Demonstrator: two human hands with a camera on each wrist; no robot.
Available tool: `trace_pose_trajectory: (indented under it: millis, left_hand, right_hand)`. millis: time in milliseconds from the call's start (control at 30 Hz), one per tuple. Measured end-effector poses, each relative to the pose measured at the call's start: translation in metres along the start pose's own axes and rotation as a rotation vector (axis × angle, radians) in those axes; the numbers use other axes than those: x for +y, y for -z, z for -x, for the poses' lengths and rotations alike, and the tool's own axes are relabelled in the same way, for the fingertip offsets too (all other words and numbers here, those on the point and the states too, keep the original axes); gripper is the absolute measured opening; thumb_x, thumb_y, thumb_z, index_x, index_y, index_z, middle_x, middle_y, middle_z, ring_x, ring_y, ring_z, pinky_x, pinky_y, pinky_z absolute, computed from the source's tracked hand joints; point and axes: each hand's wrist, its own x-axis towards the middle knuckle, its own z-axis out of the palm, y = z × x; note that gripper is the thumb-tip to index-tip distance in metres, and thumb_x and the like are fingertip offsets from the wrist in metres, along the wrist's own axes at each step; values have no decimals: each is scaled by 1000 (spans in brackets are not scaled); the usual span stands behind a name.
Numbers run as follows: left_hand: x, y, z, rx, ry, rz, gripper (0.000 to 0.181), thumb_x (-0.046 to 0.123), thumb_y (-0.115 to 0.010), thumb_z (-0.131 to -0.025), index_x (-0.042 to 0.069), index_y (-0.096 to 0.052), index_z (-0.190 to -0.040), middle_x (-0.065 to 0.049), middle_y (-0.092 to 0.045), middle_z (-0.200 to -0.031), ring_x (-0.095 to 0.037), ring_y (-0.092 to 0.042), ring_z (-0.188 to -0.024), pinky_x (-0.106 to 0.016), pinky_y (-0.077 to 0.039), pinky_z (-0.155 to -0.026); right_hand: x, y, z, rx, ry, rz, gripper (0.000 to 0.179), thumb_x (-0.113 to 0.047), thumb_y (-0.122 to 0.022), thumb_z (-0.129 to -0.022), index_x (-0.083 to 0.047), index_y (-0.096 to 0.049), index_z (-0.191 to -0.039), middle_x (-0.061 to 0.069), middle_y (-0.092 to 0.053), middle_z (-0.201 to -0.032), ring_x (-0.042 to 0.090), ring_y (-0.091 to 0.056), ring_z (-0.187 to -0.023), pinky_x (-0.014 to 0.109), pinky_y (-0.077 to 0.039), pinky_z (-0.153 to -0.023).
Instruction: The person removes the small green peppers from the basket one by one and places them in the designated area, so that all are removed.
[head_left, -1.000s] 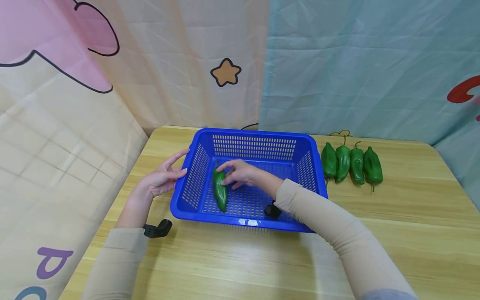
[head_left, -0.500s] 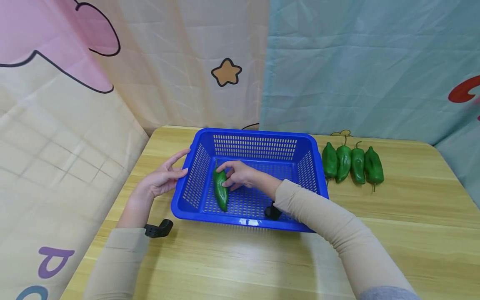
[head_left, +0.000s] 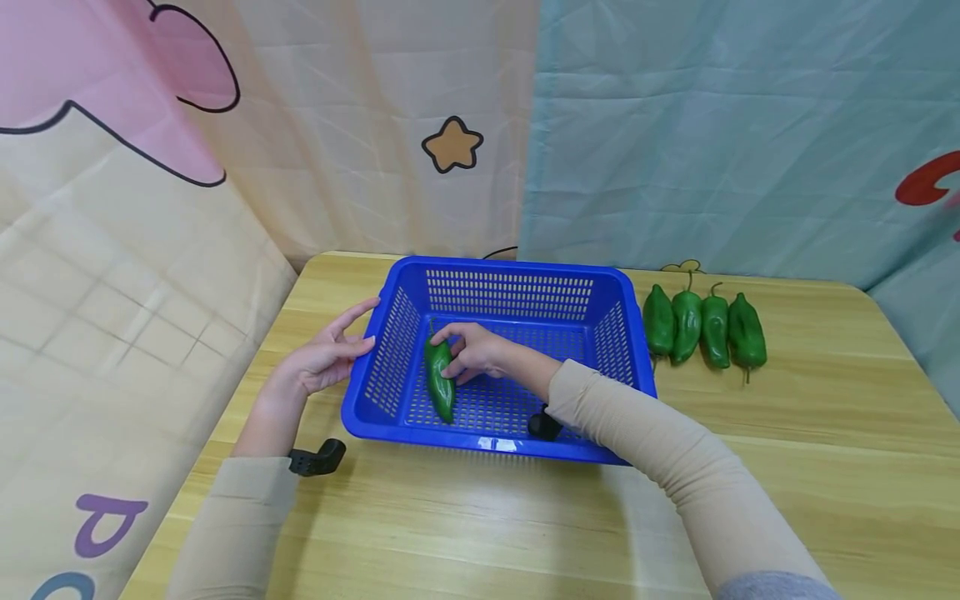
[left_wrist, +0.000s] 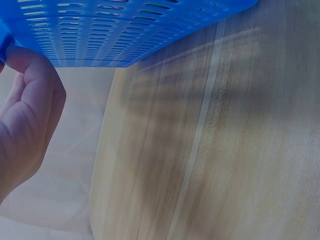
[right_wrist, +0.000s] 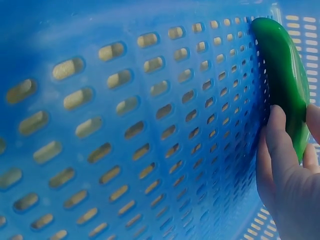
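A blue plastic basket (head_left: 517, 444) with slotted walls stands on the wooden table. At its left end, my left hand (head_left: 322, 358) holds the rim between thumb and fingers; the left wrist view shows that hand (left_wrist: 32, 95) against the basket's edge. Inside, a long green pepper (head_left: 441, 392) lies on the floor near the left wall, stem to the back. My right hand (head_left: 476, 348) reaches in and grips the pepper from its right side. In the right wrist view, thumb and fingers sit on both sides of the pepper (right_wrist: 285, 65).
Several more green peppers (head_left: 687, 329) lie in a row on the table (head_left: 825, 433), just right of the basket. Printed curtains (head_left: 675, 150) hang behind and to the left of the table. A black wrist camera (head_left: 543, 423) on the right arm sits low inside the basket.
My right thumb and fingers have drawn slightly closer round the pepper, which has barely shifted. The left hand and the basket stay put.
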Motion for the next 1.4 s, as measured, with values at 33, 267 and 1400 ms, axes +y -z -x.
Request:
trace_pose_trajectory:
  millis: [33, 267, 1400]
  left_hand:
    - [0, 0, 0, -2, 0, 1, 69, -4, -44, -96, 21, -7, -149, -12, -64, -99, -21, -66, -81, -31, -56, -70]
    - [1, -1, -1, 4, 6, 3, 72, -3, -46, -95, 21, -6, -150, -12, -64, -101, -21, -66, -82, -32, -56, -72]
    - [1, -2, 0, 25, 5, 6, 70, -3, -45, -95, 22, -8, -149, -11, -64, -98, -20, -66, -82, -30, -56, -70]
  right_hand:
    - [0, 0, 0, 0, -3, -4, 55, 21, -63, -75, -4, -54, -123, 18, -53, -99, 27, -64, -80, 38, -57, -69]
    - [0, 0, 0, 2, -9, -25, 55, 23, -61, -74, -3, -55, -122, 21, -53, -102, 30, -63, -84, 35, -57, -67]
    - [-18, 12, 9, -47, -8, -117, 57, 23, -57, -77, -6, -54, -125, 21, -52, -112, 25, -61, -84, 38, -56, -72]
